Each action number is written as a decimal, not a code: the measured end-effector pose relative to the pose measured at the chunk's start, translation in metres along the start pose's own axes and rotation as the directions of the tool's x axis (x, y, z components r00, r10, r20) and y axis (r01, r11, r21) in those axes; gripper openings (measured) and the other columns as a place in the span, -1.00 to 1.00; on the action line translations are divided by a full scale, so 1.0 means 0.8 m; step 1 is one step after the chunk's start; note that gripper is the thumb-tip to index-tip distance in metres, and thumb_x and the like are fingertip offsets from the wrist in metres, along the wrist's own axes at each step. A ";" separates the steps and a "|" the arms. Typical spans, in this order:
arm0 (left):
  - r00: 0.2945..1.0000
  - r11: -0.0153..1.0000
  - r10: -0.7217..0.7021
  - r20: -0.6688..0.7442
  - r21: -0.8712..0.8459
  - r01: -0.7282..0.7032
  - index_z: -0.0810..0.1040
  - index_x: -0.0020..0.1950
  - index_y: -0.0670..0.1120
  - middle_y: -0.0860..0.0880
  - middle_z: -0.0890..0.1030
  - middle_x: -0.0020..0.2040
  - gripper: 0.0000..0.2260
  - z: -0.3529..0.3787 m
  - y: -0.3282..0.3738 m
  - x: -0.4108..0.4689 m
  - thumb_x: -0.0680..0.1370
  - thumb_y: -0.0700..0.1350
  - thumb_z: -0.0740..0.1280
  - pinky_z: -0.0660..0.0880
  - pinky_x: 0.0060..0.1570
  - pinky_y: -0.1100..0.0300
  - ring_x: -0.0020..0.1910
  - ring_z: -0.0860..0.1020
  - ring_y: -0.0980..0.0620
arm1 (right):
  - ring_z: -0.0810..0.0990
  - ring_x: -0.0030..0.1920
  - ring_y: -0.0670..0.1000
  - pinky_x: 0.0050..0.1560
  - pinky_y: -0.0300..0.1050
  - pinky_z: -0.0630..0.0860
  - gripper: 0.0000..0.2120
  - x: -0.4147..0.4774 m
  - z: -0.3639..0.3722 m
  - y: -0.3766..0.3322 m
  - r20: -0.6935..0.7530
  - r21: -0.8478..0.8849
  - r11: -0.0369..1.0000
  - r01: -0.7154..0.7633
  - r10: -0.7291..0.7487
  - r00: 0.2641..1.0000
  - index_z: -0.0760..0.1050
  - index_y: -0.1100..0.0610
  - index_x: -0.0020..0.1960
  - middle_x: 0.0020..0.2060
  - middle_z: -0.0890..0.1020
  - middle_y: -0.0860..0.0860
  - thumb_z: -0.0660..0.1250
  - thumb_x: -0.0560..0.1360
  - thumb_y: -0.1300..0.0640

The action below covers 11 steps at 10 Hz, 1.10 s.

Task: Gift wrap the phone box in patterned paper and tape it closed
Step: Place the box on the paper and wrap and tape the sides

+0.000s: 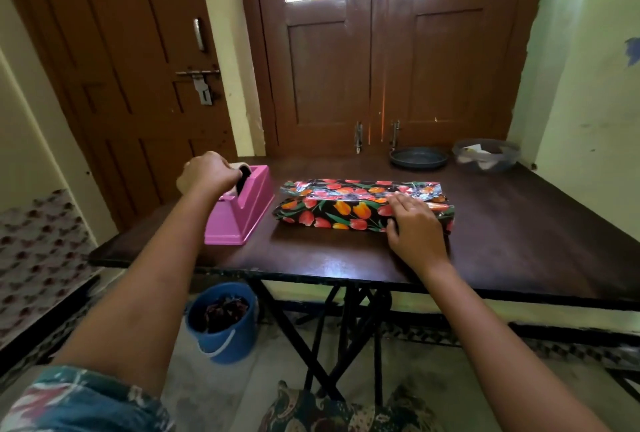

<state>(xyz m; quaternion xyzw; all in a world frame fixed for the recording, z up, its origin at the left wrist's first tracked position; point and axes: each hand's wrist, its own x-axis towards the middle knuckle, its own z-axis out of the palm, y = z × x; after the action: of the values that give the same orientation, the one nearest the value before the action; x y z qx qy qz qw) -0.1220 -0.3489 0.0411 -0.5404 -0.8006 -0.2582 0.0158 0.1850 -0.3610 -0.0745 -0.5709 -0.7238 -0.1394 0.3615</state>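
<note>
Head view: the box (329,211), already covered in tulip paper (346,189), is laid lengthwise near the middle of the table (311,265). It is held down by the right hand (414,223). The fingers are nearly straight and flat on the top at the right end, and the thumb is set against the near side. This is judged to be done so that the folded seam along the top cannot spring open while tape is fetched.

The left hand (207,173) is placed on the roll (240,168) of the pink dispenser (239,220), which stands just beside the box on its left. The fingers are curled over the roll, but whether the loose tape end is already pinched cannot be told. The dispenser is placed close, probably so that a strip can be brought to the seam by one hand only.

Free table is seen in front of the box up to the near edge, and more on the right side. Between dispenser and box only a narrow gap is left. A pan (418,157) and a bowl (486,156) are set at the far edge, well apart from the box. A bucket (221,327) is seen under the table.
</note>
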 end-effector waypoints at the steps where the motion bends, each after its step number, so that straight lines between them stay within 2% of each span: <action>1: 0.986 0.986 -0.153 0.070 0.082 0.148 0.50 0.24 -0.17 -0.19 0.53 0.21 -0.47 -0.011 -0.021 0.006 0.57 0.24 0.11 0.43 0.06 -0.01 0.22 0.45 -0.21 | 0.55 0.18 0.21 0.26 0.10 0.40 -0.57 0.000 0.001 0.002 -0.002 -0.005 1.000 0.003 -0.003 1.000 0.51 0.32 0.22 0.15 0.58 0.24 0.38 0.36 0.31; 2: 0.943 0.964 -0.254 0.215 -0.017 0.264 0.45 0.32 -0.20 -0.24 0.45 0.31 -0.37 -0.012 -0.030 0.009 0.57 0.28 0.01 0.43 0.13 -0.05 0.22 0.45 -0.24 | 0.53 0.19 0.22 0.26 0.12 0.39 -0.58 0.000 0.002 0.002 0.002 -0.007 1.000 0.005 -0.005 1.000 0.50 0.32 0.23 0.16 0.57 0.24 0.37 0.37 0.30; 3: 0.882 0.880 -0.250 0.400 -0.287 0.379 0.43 0.16 -0.24 -0.24 0.52 0.12 -0.45 -0.007 -0.022 0.002 0.60 0.23 0.01 0.48 -0.15 0.05 -0.08 0.52 -0.15 | 0.49 0.24 0.22 0.32 0.11 0.34 -0.55 -0.001 0.001 0.002 0.026 -0.015 1.000 0.002 -0.002 1.000 0.46 0.32 0.27 0.20 0.54 0.24 0.36 0.39 0.29; 4: 0.841 0.812 -0.252 0.479 -0.368 0.453 0.40 0.11 -0.22 -0.19 0.49 -0.11 -0.54 -0.010 -0.012 -0.005 0.62 0.17 0.02 0.44 -0.29 0.12 -0.25 0.46 -0.08 | 0.46 0.28 0.21 0.35 0.10 0.31 -0.53 -0.001 0.000 0.002 0.043 -0.020 1.000 0.004 -0.003 0.999 0.44 0.32 0.30 0.24 0.52 0.24 0.35 0.40 0.28; 5: 0.839 0.772 -0.243 0.487 -0.427 0.472 0.39 -0.09 -0.22 -0.16 0.43 -0.23 -0.68 -0.016 -0.004 -0.012 0.63 0.03 0.09 0.41 -0.31 0.13 -0.29 0.42 -0.06 | 0.45 0.29 0.20 0.36 0.10 0.30 -0.53 -0.001 0.001 0.002 0.048 -0.014 1.000 0.002 -0.002 0.999 0.43 0.32 0.31 0.24 0.51 0.24 0.34 0.41 0.28; 6: 0.849 0.765 -0.228 0.476 -0.452 0.459 0.35 -0.20 -0.17 -0.16 0.43 -0.23 -0.76 -0.019 -0.001 -0.019 0.61 -0.08 0.12 0.46 -0.17 0.07 -0.28 0.42 -0.08 | 0.46 0.27 0.21 0.35 0.10 0.30 -0.53 -0.001 0.001 0.003 0.049 -0.007 1.000 0.002 -0.002 0.999 0.43 0.32 0.30 0.23 0.52 0.24 0.34 0.40 0.28; 7: 0.858 0.745 -0.225 0.461 -0.486 0.457 0.41 0.03 -0.19 -0.16 0.46 -0.18 -0.82 -0.017 -0.001 -0.019 0.60 -0.10 0.12 0.45 -0.03 -0.03 -0.22 0.44 -0.10 | 0.46 0.28 0.20 0.36 0.10 0.29 -0.53 -0.001 0.001 0.002 0.053 -0.013 1.000 -0.001 0.002 0.999 0.43 0.32 0.31 0.24 0.51 0.24 0.33 0.41 0.28; 8: 0.865 0.709 -0.223 0.448 -0.534 0.460 0.41 0.08 -0.19 -0.17 0.48 -0.10 -0.80 -0.015 -0.002 -0.015 0.61 -0.08 0.12 0.44 0.02 -0.09 -0.08 0.48 -0.14 | 0.47 0.27 0.20 0.36 0.09 0.27 -0.54 -0.002 0.001 0.002 0.046 -0.016 1.000 -0.005 0.005 0.999 0.43 0.33 0.30 0.23 0.52 0.24 0.33 0.40 0.28; 9: 0.859 0.676 -0.220 0.463 -0.562 0.476 0.42 0.15 -0.19 -0.18 0.47 0.06 -0.75 -0.018 -0.005 -0.013 0.61 -0.06 0.12 0.43 0.05 -0.15 0.07 0.45 -0.18 | 0.50 0.23 0.22 0.32 0.11 0.32 -0.54 -0.002 0.001 0.002 0.035 -0.005 1.000 0.004 -0.004 0.999 0.45 0.34 0.27 0.20 0.54 0.26 0.35 0.38 0.31; 10: 0.874 0.637 -0.231 0.427 -0.613 0.468 0.45 0.16 -0.17 -0.17 0.44 0.06 -0.79 -0.016 -0.010 -0.014 0.60 -0.10 0.17 0.49 -0.15 -0.05 0.02 0.45 -0.15 | 0.50 0.24 0.22 0.32 0.11 0.31 -0.55 -0.002 0.001 0.002 0.036 -0.007 1.000 0.006 -0.005 0.999 0.44 0.34 0.27 0.20 0.54 0.26 0.34 0.38 0.31; 11: 0.905 0.574 -0.248 0.346 -0.700 0.425 0.48 0.04 -0.19 -0.14 0.47 -0.10 -0.88 -0.007 -0.022 -0.022 0.56 -0.18 0.26 0.47 -0.37 0.06 -0.25 0.43 -0.02 | 0.46 0.28 0.21 0.36 0.09 0.28 -0.54 -0.002 0.000 0.002 0.050 -0.010 1.000 0.006 -0.005 0.999 0.42 0.33 0.30 0.24 0.51 0.25 0.32 0.42 0.29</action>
<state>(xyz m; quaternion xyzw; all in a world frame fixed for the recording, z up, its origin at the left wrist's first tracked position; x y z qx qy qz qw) -0.1314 -0.3711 0.0335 -0.3569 -0.7014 -0.5101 -0.3469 0.1868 -0.3611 -0.0759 -0.5740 -0.7335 -0.1299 0.3401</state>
